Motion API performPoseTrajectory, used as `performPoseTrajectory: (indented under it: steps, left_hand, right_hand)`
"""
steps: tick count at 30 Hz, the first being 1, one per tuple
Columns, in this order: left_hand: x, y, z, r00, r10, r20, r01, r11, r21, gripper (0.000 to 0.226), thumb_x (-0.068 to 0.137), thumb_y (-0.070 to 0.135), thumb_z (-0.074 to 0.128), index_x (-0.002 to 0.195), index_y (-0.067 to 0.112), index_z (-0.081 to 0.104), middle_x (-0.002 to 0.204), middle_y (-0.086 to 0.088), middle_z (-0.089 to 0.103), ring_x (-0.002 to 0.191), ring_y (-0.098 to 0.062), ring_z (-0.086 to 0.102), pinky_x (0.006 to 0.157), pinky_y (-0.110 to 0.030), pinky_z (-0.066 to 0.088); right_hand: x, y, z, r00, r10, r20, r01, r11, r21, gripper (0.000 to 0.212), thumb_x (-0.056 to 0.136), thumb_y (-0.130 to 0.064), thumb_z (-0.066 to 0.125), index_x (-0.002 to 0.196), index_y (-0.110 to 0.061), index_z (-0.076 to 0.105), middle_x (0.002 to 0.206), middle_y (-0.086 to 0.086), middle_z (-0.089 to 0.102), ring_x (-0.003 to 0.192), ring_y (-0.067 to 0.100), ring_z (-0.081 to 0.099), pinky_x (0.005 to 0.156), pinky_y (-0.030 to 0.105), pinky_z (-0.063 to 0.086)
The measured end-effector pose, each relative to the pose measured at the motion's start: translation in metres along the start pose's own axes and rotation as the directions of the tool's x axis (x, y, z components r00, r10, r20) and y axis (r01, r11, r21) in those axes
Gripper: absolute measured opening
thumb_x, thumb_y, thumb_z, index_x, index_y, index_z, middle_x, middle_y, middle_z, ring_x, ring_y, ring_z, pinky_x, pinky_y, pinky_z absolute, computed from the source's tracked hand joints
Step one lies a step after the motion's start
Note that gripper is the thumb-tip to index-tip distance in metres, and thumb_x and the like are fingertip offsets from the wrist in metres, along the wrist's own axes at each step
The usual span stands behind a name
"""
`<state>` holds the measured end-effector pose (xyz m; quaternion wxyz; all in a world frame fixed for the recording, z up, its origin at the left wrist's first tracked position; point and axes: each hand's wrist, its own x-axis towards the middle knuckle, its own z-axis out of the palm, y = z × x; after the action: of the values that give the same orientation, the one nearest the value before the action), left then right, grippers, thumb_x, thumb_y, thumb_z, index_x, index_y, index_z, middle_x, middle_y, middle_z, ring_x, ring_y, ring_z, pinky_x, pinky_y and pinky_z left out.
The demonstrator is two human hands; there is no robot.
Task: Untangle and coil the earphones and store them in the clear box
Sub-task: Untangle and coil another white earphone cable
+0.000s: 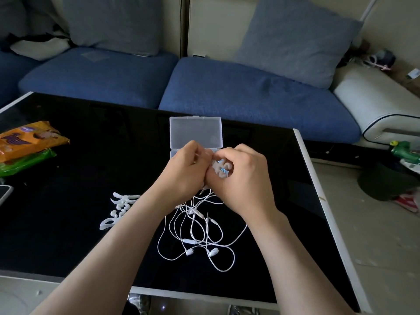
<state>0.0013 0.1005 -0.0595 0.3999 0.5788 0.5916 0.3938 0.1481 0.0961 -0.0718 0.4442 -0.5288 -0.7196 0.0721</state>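
- Clear plastic box (195,132) sits on the black glass table (91,155), just behind the hands, hinged lid open and lying back.
- Box base is mostly hidden by the knuckles; can't tell what's inside. No cable shows in the lid half.
- White earphones (197,235): tangled pile of loops on the table, in front of the box and under the wrists. More than one jack plug shows, plus two earbuds and an inline remote at the near side.
- Several cords run up from the pile into both hands.
- Left hand (184,171): fingers curled, pinching cord at the fingertips.
- Right hand (241,176): fingers curled in, gripping the same bundle; the two hands touch above the pile.
- Left part of the table: orange snack packet (29,139) lying on a green packet (25,161), and a phone corner (4,194) at the frame edge.
- White decal (120,208) is on the glass beside the left forearm.
- Blue sofa (250,96) is behind the table.
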Motion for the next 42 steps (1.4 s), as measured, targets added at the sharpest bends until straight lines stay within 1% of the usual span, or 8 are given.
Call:
performPoseTrajectory:
  steps: [9,16,22,26,30,34,38,42]
  left_hand:
    - [0.001,0.005,-0.003,0.991,-0.121,0.051,0.129,0.962,-0.239,0.035,0.111,0.030,0.052,0.085,0.006,0.059,0.050,0.007,0.055,0.054,-0.017,0.059,0.080,-0.053,0.066]
    - [0.003,0.001,-0.007,0.996,-0.092,0.019,0.094,0.977,-0.190,0.022,0.109,0.023,0.052,0.097,0.012,0.066,0.060,0.007,0.064,0.064,-0.017,0.063,0.089,-0.060,0.059]
    - [0.001,0.000,-0.005,0.997,-0.027,0.071,0.037,0.989,-0.143,0.020,0.110,0.030,0.052,0.111,0.027,0.071,0.080,-0.001,0.072,0.075,-0.018,0.067,0.094,-0.061,0.058]
    - [-0.001,0.005,-0.007,0.993,-0.017,0.114,0.031,0.993,-0.115,0.023,0.106,0.038,0.055,0.106,0.025,0.073,0.100,-0.007,0.078,0.102,-0.026,0.072,0.104,-0.050,0.054]
    - [-0.005,0.007,-0.010,0.983,0.029,0.180,-0.003,0.989,-0.145,0.016,0.103,0.040,0.067,0.113,0.030,0.073,0.095,-0.001,0.081,0.091,-0.015,0.077,0.092,-0.034,0.056]
    - [-0.004,0.003,-0.011,0.979,0.107,0.174,-0.080,0.985,-0.152,0.021,0.099,0.049,0.069,0.112,0.032,0.072,0.097,-0.026,0.074,0.080,-0.028,0.062,0.081,-0.047,0.049]
    - [-0.004,0.001,-0.009,0.980,0.084,0.181,-0.041,0.973,-0.228,0.015,0.107,0.034,0.062,0.117,0.028,0.072,0.101,-0.015,0.078,0.103,-0.045,0.072,0.104,-0.062,0.053]
    - [-0.001,-0.002,-0.008,0.983,0.025,0.181,0.040,0.937,-0.348,0.021,0.110,0.023,0.057,0.125,0.015,0.070,0.113,-0.019,0.077,0.110,-0.042,0.074,0.106,-0.057,0.055]
  right_hand:
    - [0.001,0.005,0.001,0.999,-0.038,0.036,0.037,0.999,0.017,0.008,0.090,-0.023,0.079,0.096,-0.021,0.082,0.086,-0.003,0.056,0.066,0.011,0.060,0.059,0.031,0.052]
    - [0.001,0.002,-0.001,0.995,-0.014,0.097,0.003,0.994,0.110,0.034,0.089,-0.007,0.069,0.119,-0.022,0.074,0.091,-0.005,0.064,0.076,0.006,0.065,0.071,0.022,0.056]
    - [0.004,0.000,0.001,0.979,0.175,0.109,-0.199,0.937,0.286,0.036,0.092,-0.021,0.085,0.122,-0.022,0.065,0.082,-0.010,0.072,0.070,0.009,0.072,0.065,0.023,0.059]
    - [0.007,0.003,0.001,0.969,0.212,0.124,-0.242,0.912,0.332,0.027,0.090,-0.023,0.085,0.115,-0.023,0.075,0.088,-0.007,0.075,0.070,0.012,0.074,0.066,0.027,0.061]
    - [0.006,0.006,0.001,0.969,0.173,0.177,-0.221,0.927,0.303,0.045,0.080,-0.010,0.083,0.123,-0.024,0.076,0.106,-0.005,0.068,0.076,0.010,0.074,0.068,0.024,0.059]
    - [0.005,0.007,0.000,0.991,0.092,0.101,-0.114,0.964,0.240,0.044,0.084,-0.009,0.082,0.125,-0.025,0.078,0.117,-0.003,0.058,0.085,0.004,0.066,0.077,0.010,0.048]
    - [0.007,0.007,-0.002,0.993,0.103,0.066,-0.113,0.975,0.191,0.042,0.085,-0.024,0.083,0.125,-0.035,0.076,0.123,-0.011,0.061,0.114,0.004,0.063,0.097,0.018,0.050]
    - [0.008,0.004,-0.003,0.970,0.202,0.137,-0.238,0.913,0.331,0.042,0.088,-0.029,0.087,0.128,-0.024,0.075,0.105,-0.012,0.078,0.093,0.003,0.076,0.082,0.026,0.063]
